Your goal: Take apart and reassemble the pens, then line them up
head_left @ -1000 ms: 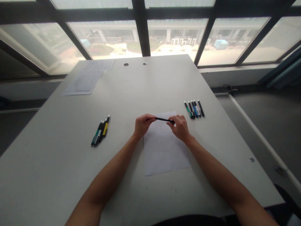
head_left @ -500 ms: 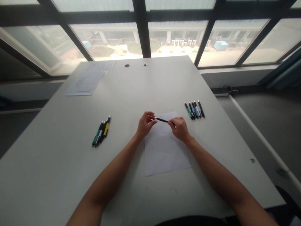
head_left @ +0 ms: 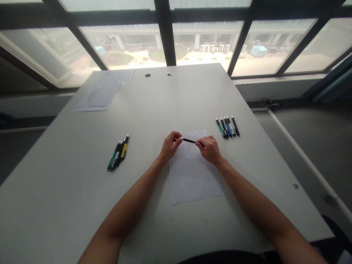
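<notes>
A black pen [head_left: 189,140] is held crosswise above the far part of a white sheet of paper [head_left: 195,176]. My right hand [head_left: 210,149] grips its right end, thumb and fingers wrapped round it. The fingers of my left hand [head_left: 171,145] pinch the silvery left end of the pen. Beyond my right hand lies a row of several pens [head_left: 227,127] with black, green, blue and white parts. Off to the left of my left arm is a bunch of several pens [head_left: 118,153], green, white, yellow and black, lying close together.
All this is on a large white table [head_left: 154,106]. Printed papers [head_left: 96,96] lie at its far left corner. Two round holes, one of them a cable hole [head_left: 147,75], are near the far edge. Windows [head_left: 206,44] stand behind the table.
The thumb and fingers of my left hand have closed together on the pen's left end. My right hand and the pen have hardly moved.
</notes>
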`<state>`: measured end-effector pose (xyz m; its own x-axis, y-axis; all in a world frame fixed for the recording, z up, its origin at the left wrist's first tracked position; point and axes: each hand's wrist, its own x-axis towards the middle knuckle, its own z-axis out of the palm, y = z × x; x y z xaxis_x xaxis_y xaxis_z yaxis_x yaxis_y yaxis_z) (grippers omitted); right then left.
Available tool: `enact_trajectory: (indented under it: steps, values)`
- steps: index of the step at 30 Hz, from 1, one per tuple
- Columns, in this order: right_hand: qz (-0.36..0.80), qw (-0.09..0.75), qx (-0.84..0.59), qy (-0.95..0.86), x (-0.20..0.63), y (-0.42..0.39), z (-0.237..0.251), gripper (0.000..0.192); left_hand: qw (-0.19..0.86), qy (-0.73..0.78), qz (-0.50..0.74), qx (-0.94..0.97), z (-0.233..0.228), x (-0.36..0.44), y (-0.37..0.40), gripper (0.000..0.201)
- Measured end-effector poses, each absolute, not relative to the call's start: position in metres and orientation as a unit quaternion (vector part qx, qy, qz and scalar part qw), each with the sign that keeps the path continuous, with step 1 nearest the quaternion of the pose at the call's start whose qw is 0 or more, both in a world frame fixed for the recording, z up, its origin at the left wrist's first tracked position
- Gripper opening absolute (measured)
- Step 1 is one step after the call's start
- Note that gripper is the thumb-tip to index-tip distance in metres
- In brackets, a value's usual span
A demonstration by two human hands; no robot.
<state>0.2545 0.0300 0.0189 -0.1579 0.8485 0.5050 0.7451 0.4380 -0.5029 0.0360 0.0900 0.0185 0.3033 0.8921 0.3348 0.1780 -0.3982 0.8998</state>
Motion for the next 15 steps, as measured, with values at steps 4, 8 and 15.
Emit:
enact_trajectory:
  steps: [4,8,15]
  values:
    - [0.073,0.38,-0.519,-0.762,0.2538,0.0295,0.0192,0.025,0.358,0.416,0.419,0.723,0.0213,0.0335,0.0901,0.046]
    - [0.077,0.378,-0.521,-0.762,0.2535,0.0291,0.019,0.025,0.353,0.408,0.425,0.727,0.0228,0.0339,0.0888,0.043]
    - [0.073,0.384,-0.528,-0.754,0.2547,0.0304,0.0173,0.026,0.391,0.351,0.466,0.712,0.0216,0.0369,0.0875,0.026]
